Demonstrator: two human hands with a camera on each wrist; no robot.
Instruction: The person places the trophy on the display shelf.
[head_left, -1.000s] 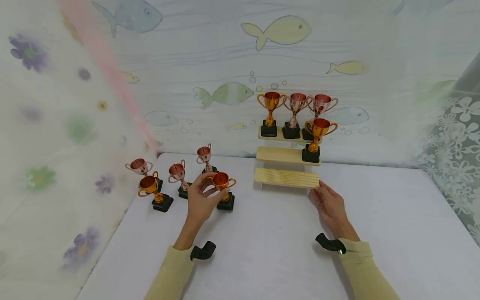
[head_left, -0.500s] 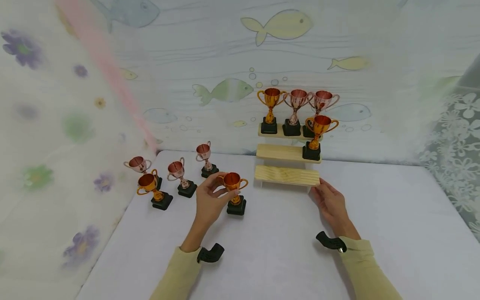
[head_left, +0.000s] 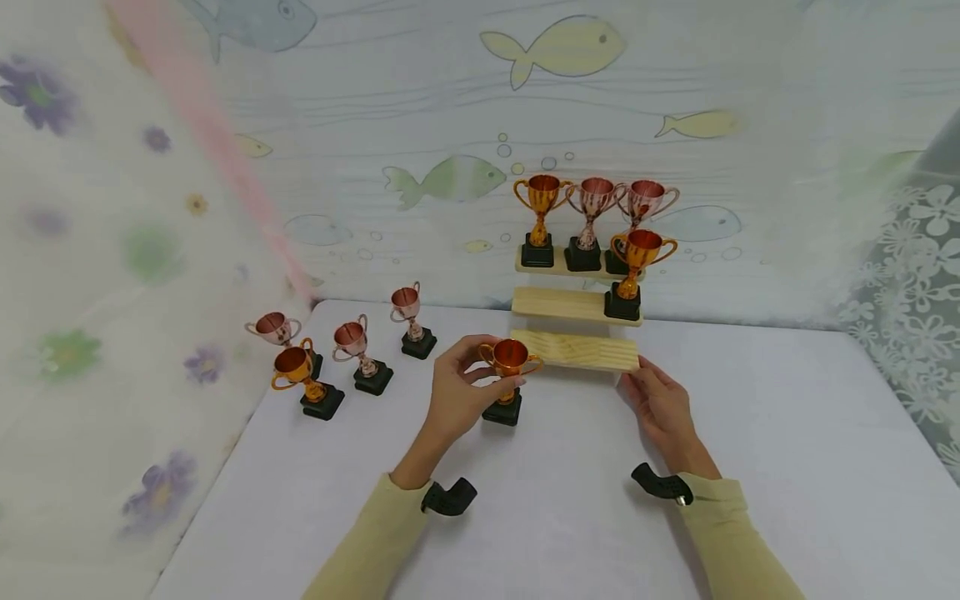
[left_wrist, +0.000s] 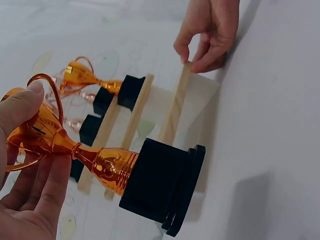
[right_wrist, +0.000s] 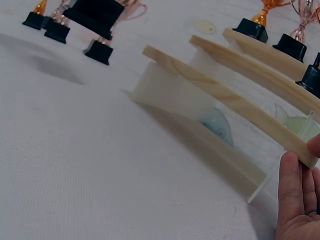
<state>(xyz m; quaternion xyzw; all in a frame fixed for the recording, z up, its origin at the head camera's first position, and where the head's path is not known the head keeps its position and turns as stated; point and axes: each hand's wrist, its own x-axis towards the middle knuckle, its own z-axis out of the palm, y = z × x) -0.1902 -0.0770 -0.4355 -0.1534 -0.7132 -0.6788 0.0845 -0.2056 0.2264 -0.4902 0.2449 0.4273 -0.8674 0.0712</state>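
My left hand (head_left: 465,390) grips a small orange-gold trophy cup (head_left: 511,358) by its bowl, its black base (left_wrist: 162,182) hanging above the table. Left thumb and fingers lie on either side of the bowl in the left wrist view. To the right, my right hand (head_left: 663,408) pinches the right end of the lowest wooden step (head_left: 577,350) of a three-step display stand, thumb on top and fingers beneath. On the top step stand one gold trophy (head_left: 542,200) and two pink ones (head_left: 595,200). Another gold trophy (head_left: 639,250) stands at the right end of the middle step (head_left: 558,305).
Several trophies stand on the white table at the left: a gold one (head_left: 296,367) in front, and pink ones (head_left: 352,342) around and behind it. A fish-patterned cloth (head_left: 442,92) hangs behind the stand. Lace fabric (head_left: 922,275) hangs at the right.
My left hand has carried the gold trophy rightward, away from the other trophies on the table, up close to the stand's lowest step. My right hand has stayed at that step's end.
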